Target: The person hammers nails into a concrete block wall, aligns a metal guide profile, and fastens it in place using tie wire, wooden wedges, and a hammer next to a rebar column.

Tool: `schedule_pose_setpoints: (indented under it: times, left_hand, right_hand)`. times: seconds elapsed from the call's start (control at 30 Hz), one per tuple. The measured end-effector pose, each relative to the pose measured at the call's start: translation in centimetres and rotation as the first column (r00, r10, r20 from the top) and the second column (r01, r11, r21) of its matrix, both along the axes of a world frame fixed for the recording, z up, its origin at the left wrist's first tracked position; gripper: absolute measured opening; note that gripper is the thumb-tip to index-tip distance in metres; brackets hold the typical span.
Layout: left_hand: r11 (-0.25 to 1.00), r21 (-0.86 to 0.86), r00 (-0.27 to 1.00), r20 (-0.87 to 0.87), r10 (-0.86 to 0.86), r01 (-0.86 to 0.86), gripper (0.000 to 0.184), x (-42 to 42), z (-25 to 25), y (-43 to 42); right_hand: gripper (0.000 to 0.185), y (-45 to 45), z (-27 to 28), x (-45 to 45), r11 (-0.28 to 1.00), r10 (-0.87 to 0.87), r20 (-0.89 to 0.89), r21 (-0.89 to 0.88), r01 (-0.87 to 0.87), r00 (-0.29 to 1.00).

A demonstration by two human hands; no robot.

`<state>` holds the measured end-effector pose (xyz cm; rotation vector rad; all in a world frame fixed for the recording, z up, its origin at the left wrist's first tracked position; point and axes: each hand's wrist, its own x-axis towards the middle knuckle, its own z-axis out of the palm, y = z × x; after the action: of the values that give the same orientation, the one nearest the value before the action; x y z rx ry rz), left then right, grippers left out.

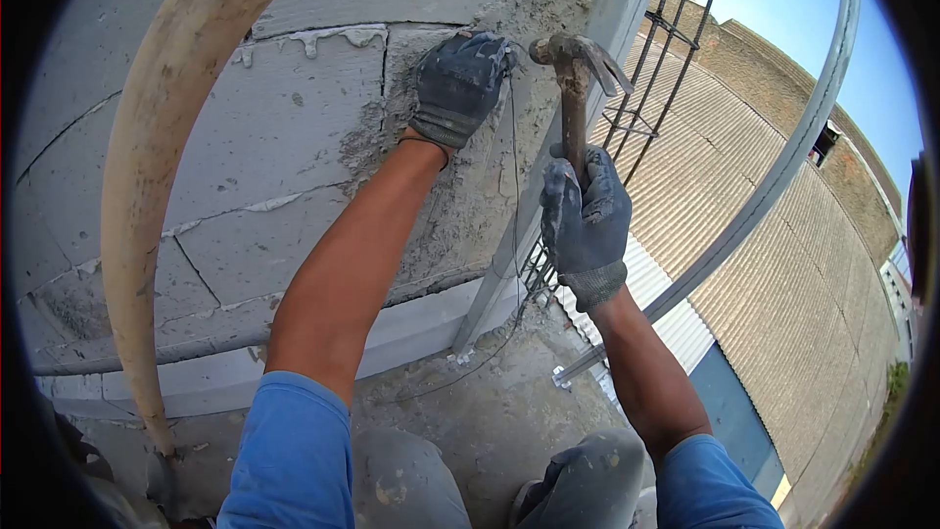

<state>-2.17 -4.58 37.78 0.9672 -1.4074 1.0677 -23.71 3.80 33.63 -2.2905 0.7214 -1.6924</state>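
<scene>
My right hand (587,220), in a dark dusty glove, grips the wooden handle of a claw hammer (574,103). The hammer stands upright, its head above the fist and its claw towards the right. My left hand (460,86), gloved too, is closed against the grey block wall (294,113), close to a rough mortar strip (490,176). What its fingers hold, if anything, is hidden. A thin dark line (516,162) hangs down beside those fingers. Just right of the mortar, a pale straight upright (563,132) runs along the wall's edge behind the hammer.
A curved-looking wooden pole (162,147) stands close at the left. At the right are a rebar cage (676,29) and a slanting metal bar (759,206). Beyond the edge lies a corrugated roof (783,284), lower down. My knees are over a rough concrete floor (480,397).
</scene>
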Motion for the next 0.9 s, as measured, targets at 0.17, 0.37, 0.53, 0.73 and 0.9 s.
schedule_pose_setpoints:
  times: [0.17,0.37,0.53,0.73,0.9]
  left_hand:
    - [1.0,0.001,1.0,0.014,-0.018,0.018,0.02,0.0,0.1,-0.1]
    - [0.999,0.046,1.0,-0.016,0.015,-0.014,0.021,-0.3,0.3,0.2]
    - [0.996,0.087,1.0,-0.005,0.014,-0.013,0.021,-0.3,-0.1,-0.2]
    - [0.991,0.13,1.0,0.011,0.014,-0.015,0.019,0.2,-0.1,-0.8]
    - [0.999,0.039,1.0,0.029,0.005,-0.006,0.02,0.0,-0.4,-1.1]
  right_hand:
    - [0.027,0.6,-1.0,2.1,0.999,0.026,0.181,-0.029,-0.021,0.983]
    - [0.028,1.3,0.0,3.2,0.993,-0.11,0.026,-0.044,0.111,0.994]
    - [0.028,1.3,-1.7,4.0,0.986,0.157,0.297,-0.109,-0.129,0.942]
    - [0.022,0.6,-2.8,6.0,0.961,-0.249,0.055,-0.108,0.254,0.967]
    - [0.035,1.1,-2.8,6.1,0.938,-0.234,0.213,-0.207,0.277,0.949]
